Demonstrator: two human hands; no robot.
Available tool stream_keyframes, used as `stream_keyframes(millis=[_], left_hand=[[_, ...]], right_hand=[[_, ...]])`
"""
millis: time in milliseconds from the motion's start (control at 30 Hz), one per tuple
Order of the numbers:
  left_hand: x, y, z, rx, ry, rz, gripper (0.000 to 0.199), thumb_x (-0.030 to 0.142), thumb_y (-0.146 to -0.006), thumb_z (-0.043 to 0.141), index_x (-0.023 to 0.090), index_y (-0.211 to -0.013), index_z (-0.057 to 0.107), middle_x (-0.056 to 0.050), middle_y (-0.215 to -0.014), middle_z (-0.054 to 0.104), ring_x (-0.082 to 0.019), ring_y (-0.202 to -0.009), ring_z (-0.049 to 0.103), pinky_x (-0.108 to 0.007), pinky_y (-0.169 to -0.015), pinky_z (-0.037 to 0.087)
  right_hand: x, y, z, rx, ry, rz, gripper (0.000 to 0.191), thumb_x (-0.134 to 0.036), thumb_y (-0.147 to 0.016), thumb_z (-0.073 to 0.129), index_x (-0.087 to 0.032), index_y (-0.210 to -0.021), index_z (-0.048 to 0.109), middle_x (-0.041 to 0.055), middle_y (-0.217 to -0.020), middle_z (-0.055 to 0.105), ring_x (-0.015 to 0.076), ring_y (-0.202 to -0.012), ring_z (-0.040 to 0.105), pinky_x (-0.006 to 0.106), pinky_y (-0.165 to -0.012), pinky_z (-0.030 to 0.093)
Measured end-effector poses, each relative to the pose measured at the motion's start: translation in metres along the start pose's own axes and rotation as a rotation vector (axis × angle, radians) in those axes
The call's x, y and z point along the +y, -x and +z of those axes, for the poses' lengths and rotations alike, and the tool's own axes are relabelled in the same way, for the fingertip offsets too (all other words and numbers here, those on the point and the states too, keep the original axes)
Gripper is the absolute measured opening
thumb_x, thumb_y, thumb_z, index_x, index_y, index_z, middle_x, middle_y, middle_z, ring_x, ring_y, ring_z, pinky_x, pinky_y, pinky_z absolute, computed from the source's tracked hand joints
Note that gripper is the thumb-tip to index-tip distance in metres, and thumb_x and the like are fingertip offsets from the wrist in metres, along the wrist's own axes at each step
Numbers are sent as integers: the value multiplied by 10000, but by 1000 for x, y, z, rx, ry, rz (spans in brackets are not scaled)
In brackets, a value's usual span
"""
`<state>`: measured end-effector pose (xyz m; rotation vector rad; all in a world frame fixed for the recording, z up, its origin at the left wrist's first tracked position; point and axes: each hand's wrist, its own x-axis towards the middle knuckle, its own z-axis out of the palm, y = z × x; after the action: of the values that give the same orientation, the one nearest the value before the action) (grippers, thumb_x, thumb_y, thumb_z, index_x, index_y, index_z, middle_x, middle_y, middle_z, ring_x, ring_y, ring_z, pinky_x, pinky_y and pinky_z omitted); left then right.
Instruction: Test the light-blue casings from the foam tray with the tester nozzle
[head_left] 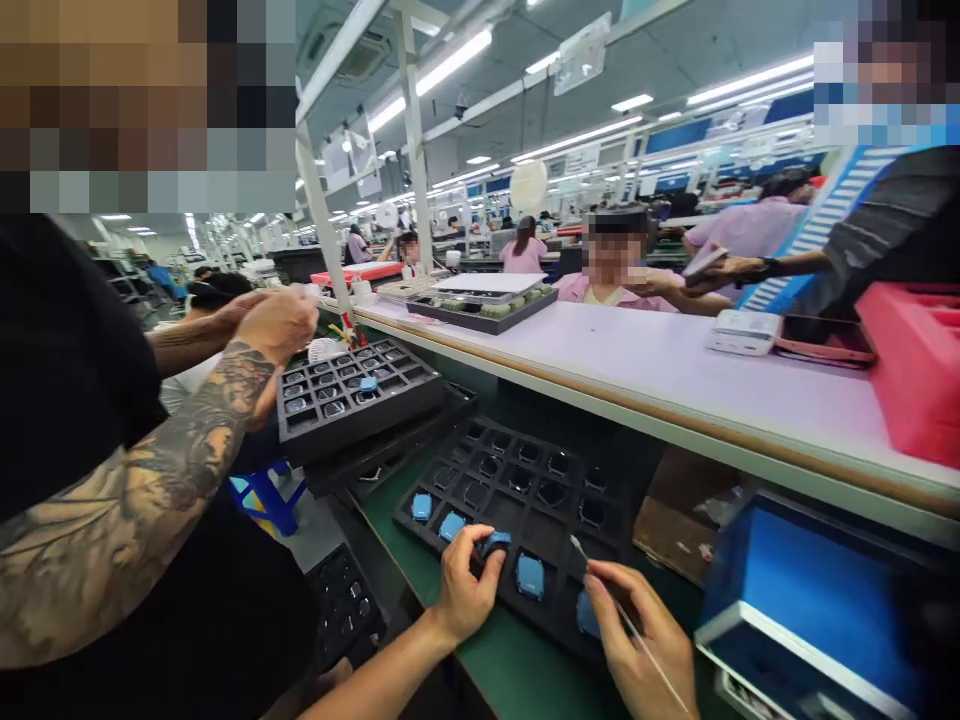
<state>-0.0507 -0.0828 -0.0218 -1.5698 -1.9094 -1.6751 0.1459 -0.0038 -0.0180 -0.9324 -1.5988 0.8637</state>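
Note:
My left hand pinches a blue-faced watch case between thumb and fingers, tilted above the black foam tray. In my right hand is a thin white swab-like stick, its pale tip pointing up and left, apart from the watch case. Along the tray's near row lie several blue-faced watch cases, among them one between my hands and another partly behind my right fingers. Dark watch cases fill several compartments farther back.
Left of my tray, another black tray of watch cases sits stacked on others, beside a co-worker's tattooed arm. A white shelf runs above the bench. A blue box stands at right, near a brown carton.

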Motion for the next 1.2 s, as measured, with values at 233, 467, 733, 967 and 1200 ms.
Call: stream_keyframes(millis=[233, 467, 733, 967, 1200], left_hand=[[-19, -7, 8, -77, 80, -151, 258, 334, -911, 662, 181, -1119, 665, -94, -1006, 740, -203, -849, 700, -319, -716, 555], [-22, -7, 9, -100, 109, -213, 353, 383, -941, 627, 177, -1227, 609, -118, -1092, 714, -216, -932, 691, -331, -756, 550], [-10, 0, 3, -65, 34, -182, 306, 321, -956, 586, 188, -1229, 630, -113, -1089, 731, -207, -915, 704, -322, -758, 570], [-4, 4, -1, -47, 27, -172, 294, 273, -942, 589, 195, -1224, 625, -101, -1055, 739, -200, -880, 706, -320, -749, 575], [-4, 5, -2, -59, 51, -190, 285, 286, -946, 590, 202, -1216, 626, -99, -1034, 740, -212, -875, 709, -343, -761, 580]], right_hand=[[15, -9, 8, 78, -68, 169, 370, -510, -943, 570, -189, -1044, 726, 91, -978, 733, 242, -871, 700, 348, -731, 575], [15, -6, 10, 32, -30, 142, 304, -460, -949, 579, -222, -1041, 745, 65, -994, 724, 219, -897, 684, 323, -755, 542], [23, 3, 9, -9, 86, 56, 352, -517, -952, 552, -233, -1047, 737, 64, -1015, 752, 226, -898, 716, 305, -716, 559], [32, 5, 9, -17, 142, -19, 401, -572, -944, 533, -246, -1047, 743, 58, -1049, 773, 231, -926, 745, 288, -703, 589], [27, 4, 9, -15, 136, -7, 449, -630, -923, 533, -251, -1011, 758, 66, -1028, 787, 242, -856, 759, 286, -592, 590]])
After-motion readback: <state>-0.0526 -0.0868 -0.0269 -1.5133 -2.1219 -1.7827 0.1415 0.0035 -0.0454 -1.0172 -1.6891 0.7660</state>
